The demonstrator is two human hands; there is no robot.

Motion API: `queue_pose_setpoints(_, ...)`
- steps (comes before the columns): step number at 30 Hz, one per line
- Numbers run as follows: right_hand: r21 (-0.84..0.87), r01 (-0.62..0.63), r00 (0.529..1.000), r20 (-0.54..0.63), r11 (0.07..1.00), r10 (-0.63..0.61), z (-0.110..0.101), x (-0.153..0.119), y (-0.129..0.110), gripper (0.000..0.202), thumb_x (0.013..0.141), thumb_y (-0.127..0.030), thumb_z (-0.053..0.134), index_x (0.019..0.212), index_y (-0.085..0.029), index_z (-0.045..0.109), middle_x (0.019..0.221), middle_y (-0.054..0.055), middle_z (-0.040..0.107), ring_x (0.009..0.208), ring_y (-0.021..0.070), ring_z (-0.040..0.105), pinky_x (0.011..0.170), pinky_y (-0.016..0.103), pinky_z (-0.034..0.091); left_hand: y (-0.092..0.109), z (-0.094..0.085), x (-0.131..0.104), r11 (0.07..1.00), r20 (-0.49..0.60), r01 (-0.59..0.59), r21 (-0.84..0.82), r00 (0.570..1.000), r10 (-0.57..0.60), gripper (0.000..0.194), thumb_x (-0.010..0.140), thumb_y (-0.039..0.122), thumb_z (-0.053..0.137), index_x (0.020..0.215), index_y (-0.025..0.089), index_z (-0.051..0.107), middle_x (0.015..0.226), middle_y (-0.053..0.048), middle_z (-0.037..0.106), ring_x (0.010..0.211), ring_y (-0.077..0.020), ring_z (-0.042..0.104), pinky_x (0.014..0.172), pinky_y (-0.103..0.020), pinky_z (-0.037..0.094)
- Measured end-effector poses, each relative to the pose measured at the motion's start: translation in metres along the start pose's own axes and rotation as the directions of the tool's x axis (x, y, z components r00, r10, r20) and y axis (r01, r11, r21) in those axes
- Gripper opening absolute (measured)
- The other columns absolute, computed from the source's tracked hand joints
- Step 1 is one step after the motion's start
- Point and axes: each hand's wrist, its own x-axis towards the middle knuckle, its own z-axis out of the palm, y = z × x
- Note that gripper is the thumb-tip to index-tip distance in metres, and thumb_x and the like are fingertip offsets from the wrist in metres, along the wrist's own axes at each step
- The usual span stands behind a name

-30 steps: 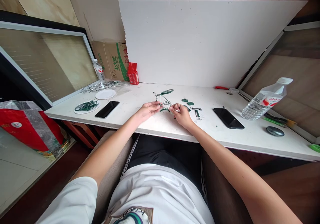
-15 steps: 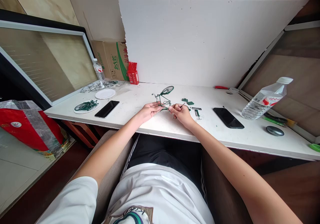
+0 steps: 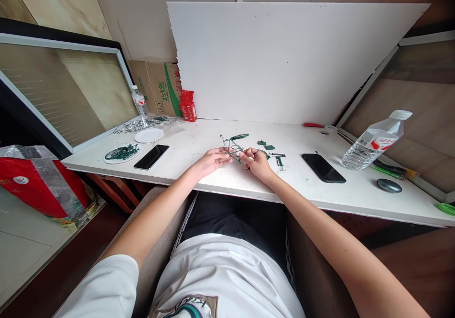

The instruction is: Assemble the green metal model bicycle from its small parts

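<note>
- left hand (image 3: 215, 160): nearly straight fingers close on the near left side of the green model bicycle (image 3: 230, 140); narrow grip, holding it.
- bicycle: between the two hands, most of it just beyond the fingertips, over the counter (image 3: 199, 140). long axis seems to run from the fingers outward, away from the body; the one fitted wheel (image 3: 243, 136) sits at the far end, near edge-on, pointing right. neither hand clearly nearer; both touch it.
- right hand (image 3: 259, 162): thumb and forefinger pinched at the near right end of the bicycle; cannot tell whether a small part is also between them.
- counts, left to right: white plates, two: one bearing a heap of green parts (image 3: 122, 152), too tangled to count, the other (image 3: 149, 135) just behind it.
- bottles, two: far left (image 3: 140, 101), far right (image 3: 373, 140).
- phones, two: left (image 3: 151, 157), right (image 3: 323, 168).
- red carton, one (image 3: 188, 106).
- right of the right hand: green blocks, two (image 3: 269, 147); slim dark pieces, two (image 3: 280, 162); one round green piece (image 3: 266, 155), partly hidden by the hand.
- grey oval object, one (image 3: 389, 185).
</note>
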Motion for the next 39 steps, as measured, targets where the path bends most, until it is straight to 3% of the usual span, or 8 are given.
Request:
queue_pose_setpoints(11,-0.032,0.018,1.0,-0.003,0.999,-0.018,0.0,-0.001,-0.001,0.062,0.086,-0.07,0.073,0.073,-0.025,0.033,0.076,0.0,0.052,0.064,0.0141,0.046,0.057,0.031,0.049,-0.001,-0.002,-0.002,0.997,0.032,-0.048,0.068,0.998,0.045,0.052,0.078,0.006,0.084,0.126,0.019,0.068,0.129,-0.013,0.075,0.107,-0.0196,0.076,0.104,-0.035,0.055)
queue_pose_setpoints(15,-0.065,0.03,1.0,-0.001,0.997,-0.03,0.0,-0.002,-0.002,0.062,0.087,-0.072,0.071,0.074,-0.025,0.033,0.074,0.0,0.053,0.062,0.0146,0.046,0.059,0.033,0.049,0.001,0.002,-0.005,0.996,0.035,-0.057,0.07,0.998,0.054,0.06,0.079,0.007,0.083,0.135,0.021,0.064,0.128,-0.013,0.076,0.11,-0.0207,0.076,0.108,-0.037,0.054)
queue_pose_setpoints(22,-0.1,0.052,0.999,0.001,0.994,-0.052,-0.001,-0.001,0.003,0.061,0.087,-0.07,0.071,0.074,-0.025,0.031,0.078,0.001,0.058,0.064,0.0158,0.045,0.06,0.033,0.049,-0.002,0.0,-0.001,0.993,0.025,-0.115,0.011,0.993,0.115,0.045,0.08,0.007,0.083,0.12,0.018,0.065,0.128,-0.013,0.077,0.129,-0.025,0.07,0.121,-0.044,0.047)
queue_pose_setpoints(29,-0.105,0.075,0.997,-0.016,0.992,-0.077,0.0,-0.002,0.001,0.061,0.089,-0.067,0.07,0.074,-0.025,0.028,0.085,0.003,0.062,0.067,0.0162,0.047,0.06,0.032,0.047,-0.002,0.0,0.0,0.995,0.043,-0.096,0.019,0.995,0.095,0.035,0.079,0.006,0.082,0.11,0.013,0.068,0.129,-0.017,0.076,0.121,-0.0264,0.073,0.121,-0.046,0.046)
queue_pose_setpoints(39,-0.18,0.105,0.992,-0.044,0.978,-0.115,0.002,-0.003,-0.008,0.061,0.087,-0.065,0.072,0.071,-0.026,0.029,0.066,-0.003,0.039,0.066,0.0165,0.039,0.063,0.033,0.04,-0.002,0.001,-0.003,0.992,0.071,-0.127,0.021,0.99,0.126,0.035,0.078,0.005,0.084,0.105,0.017,0.064,0.128,-0.015,0.076,0.125,-0.0263,0.072,0.121,-0.047,0.045)
